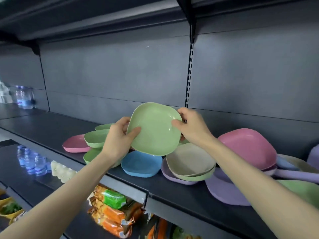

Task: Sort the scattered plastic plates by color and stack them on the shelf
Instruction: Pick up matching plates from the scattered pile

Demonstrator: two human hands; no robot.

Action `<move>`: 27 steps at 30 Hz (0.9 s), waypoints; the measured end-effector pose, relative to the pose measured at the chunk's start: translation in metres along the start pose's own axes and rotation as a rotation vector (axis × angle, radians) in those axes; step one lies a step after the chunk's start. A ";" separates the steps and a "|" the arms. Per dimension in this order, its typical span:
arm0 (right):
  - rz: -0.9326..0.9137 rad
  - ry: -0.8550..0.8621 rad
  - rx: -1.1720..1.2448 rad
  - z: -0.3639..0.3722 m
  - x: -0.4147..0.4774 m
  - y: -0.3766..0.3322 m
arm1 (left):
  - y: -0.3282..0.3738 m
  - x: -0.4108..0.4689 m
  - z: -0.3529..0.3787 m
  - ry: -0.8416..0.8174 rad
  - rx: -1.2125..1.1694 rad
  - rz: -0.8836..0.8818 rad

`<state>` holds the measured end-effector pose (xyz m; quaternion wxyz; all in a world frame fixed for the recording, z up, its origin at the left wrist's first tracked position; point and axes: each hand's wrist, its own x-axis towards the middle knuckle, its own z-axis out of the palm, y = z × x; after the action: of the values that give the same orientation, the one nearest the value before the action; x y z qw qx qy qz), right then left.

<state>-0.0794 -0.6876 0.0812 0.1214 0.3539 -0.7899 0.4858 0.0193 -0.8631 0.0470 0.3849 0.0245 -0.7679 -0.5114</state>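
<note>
View: head camera, the only one I have, looking forward and down at a shop shelf.
Left hand [119,137]: I log it gripping the left rim of the green plate [155,130], thumb on the inner face and fingers curled behind.
Right hand [191,128]: gripping the right rim, thumb on the inner face and fingers wrapped round the back.
Green plate: held up between both hands, tilted with its hollow toward me, above the heap of plates. I cannot tell whether its lower edge touches those below.
Shelf [51,125]: dark, flat and matte, with its left stretch bare.
Back panel [112,75]: plain grey sheets, with a slotted upright [189,69] behind the right hand.
Upper shelf [86,14]: dark underside overhead.
Green pile [96,138]: several plates loosely overlapped just left of the left hand.
Left pink plate [76,144]: flat on the shelf, touching the green pile.
Blue plate [140,163]: at the front edge, below the held plate.
Beige plate [188,160]: nested on others beside the blue plate.
Purple plate [222,188]: at the front edge, right of the beige plate.
Right pink plate [248,147]: tilted on top of the right-hand heap.
Water bottles [24,97]: far left, blurred.
Snack packets [112,209]: on the tier below.
</note>
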 end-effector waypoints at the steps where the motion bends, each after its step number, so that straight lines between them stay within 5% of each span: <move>1: 0.013 0.020 -0.011 0.012 0.005 -0.003 | -0.009 0.009 -0.010 -0.023 0.007 0.012; 11: 0.141 0.199 -0.136 0.116 0.055 -0.016 | -0.078 0.090 -0.090 -0.178 0.170 0.090; 27: 0.319 0.077 -0.146 0.228 0.156 0.014 | -0.193 0.203 -0.146 -0.292 0.126 -0.051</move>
<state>-0.1661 -0.9472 0.0413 0.0981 0.1955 -0.8641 0.4533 -0.1020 -1.1547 0.0333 0.2538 -0.0063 -0.8454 -0.4699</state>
